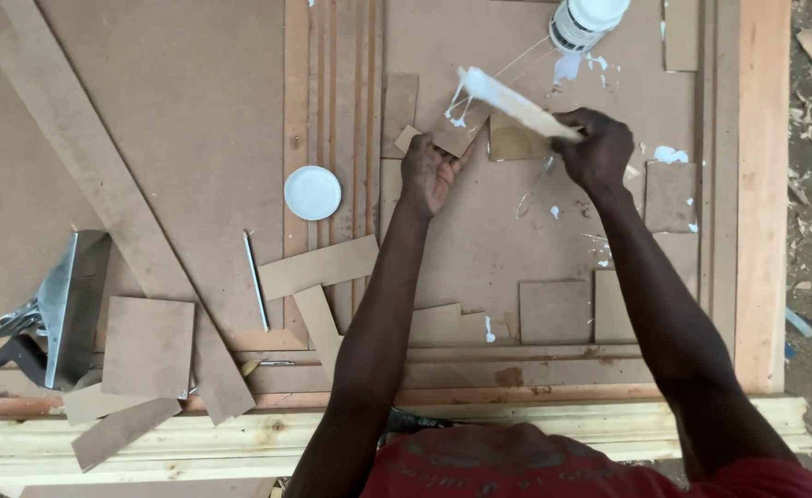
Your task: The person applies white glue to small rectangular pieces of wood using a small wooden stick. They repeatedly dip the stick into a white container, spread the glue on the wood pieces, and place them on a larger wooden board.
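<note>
Half of the glue jar [586, 20] is cut off at the top edge. Right hand [598, 152] grips a wooden stick [514, 101], its tip white with glue, over a small brown board piece [455, 138] pinched in the left hand [427, 173] above the panel [194, 138].

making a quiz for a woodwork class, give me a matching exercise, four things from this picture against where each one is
Things
1. round white lid
2. white glue jar
3. glue-coated wooden stick
4. small brown board piece

Places
A. at the top edge of the view, beside white spills
B. in the right hand
C. lying alone on the large brown board, left of the left hand
D. held at the left hand's fingertips, under the stick's white end

Pairs: 1-C, 2-A, 3-B, 4-D
</note>
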